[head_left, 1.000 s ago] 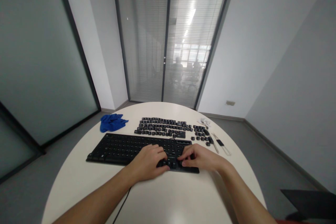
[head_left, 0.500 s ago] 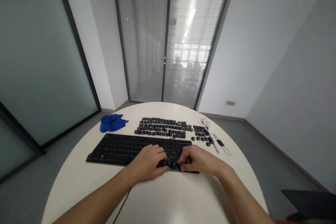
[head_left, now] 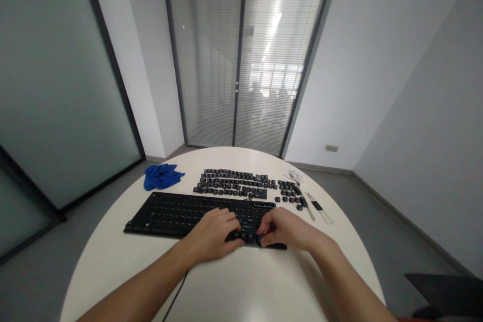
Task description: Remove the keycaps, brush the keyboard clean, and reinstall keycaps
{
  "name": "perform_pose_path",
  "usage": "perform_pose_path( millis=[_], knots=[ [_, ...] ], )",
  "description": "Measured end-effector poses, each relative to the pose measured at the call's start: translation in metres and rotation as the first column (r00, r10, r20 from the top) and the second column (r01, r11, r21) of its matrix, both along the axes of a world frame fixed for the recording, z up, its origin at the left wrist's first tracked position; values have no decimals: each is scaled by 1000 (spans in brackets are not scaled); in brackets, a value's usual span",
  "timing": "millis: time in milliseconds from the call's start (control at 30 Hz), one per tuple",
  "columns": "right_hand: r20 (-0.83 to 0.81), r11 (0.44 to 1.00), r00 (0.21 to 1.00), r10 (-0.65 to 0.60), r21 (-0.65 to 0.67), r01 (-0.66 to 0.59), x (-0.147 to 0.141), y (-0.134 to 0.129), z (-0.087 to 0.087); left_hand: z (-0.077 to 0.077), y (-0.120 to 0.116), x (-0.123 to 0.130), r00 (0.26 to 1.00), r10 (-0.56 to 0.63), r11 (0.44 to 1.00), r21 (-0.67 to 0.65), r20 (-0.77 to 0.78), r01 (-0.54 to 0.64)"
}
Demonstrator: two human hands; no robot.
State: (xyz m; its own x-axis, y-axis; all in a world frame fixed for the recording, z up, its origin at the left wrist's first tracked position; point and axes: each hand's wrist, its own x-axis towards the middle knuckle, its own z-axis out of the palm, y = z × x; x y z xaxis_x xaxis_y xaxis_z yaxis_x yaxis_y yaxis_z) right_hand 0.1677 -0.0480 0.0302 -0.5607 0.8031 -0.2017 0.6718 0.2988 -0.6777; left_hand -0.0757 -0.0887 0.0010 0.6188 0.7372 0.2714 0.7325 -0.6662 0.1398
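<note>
A black keyboard (head_left: 169, 214) lies on the round table, most of its keycaps off and rows of key posts showing. My left hand (head_left: 215, 234) rests across its right half, fingers bent over the top and thumb along the front edge, holding it. At the lower right corner of the keyboard, my right hand (head_left: 285, 229) is closed, with thumb and fingers pinching a small black keycap (head_left: 260, 240) low against the board. The fingers partly hide this cap. Between the hands, a few dark caps sit at the front edge.
Loose black keycaps (head_left: 230, 181) lie in rows behind the keyboard, with another group (head_left: 289, 192) to the right. Beside that are a wire keycap puller (head_left: 317, 205), a thin brush-like tool (head_left: 308, 207) and a crumpled white item (head_left: 295, 176). A blue cloth (head_left: 162, 177) lies far left.
My right hand has shifted very slightly to the right at the keyboard's lower right corner. My left hand and the loose keycaps stay where they were.
</note>
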Motion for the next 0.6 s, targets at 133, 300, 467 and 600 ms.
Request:
perform_pose_path(
  millis=[133, 300, 467, 600],
  knots=[
    [24, 1000, 1000, -8, 13, 8, -3, -1, 3, 1, 0, 0, 1000, -5, 1000, -4, 2, 5],
    [34, 1000, 999, -19, 7, 19, -3, 1, 0, 2, 0, 0, 1000, -5, 1000, -4, -3, 5],
    [-51, 998, 999, -1, -58, -2, 1, 2, -7, -1, 2, -1, 1000, -10, 1000, 9, 6, 10],
    [-81, 997, 995, 49, -51, -53, 14, 8, -5, -2, 2, -1, 1000, -13, 1000, 10, 18, 13]
  ],
)
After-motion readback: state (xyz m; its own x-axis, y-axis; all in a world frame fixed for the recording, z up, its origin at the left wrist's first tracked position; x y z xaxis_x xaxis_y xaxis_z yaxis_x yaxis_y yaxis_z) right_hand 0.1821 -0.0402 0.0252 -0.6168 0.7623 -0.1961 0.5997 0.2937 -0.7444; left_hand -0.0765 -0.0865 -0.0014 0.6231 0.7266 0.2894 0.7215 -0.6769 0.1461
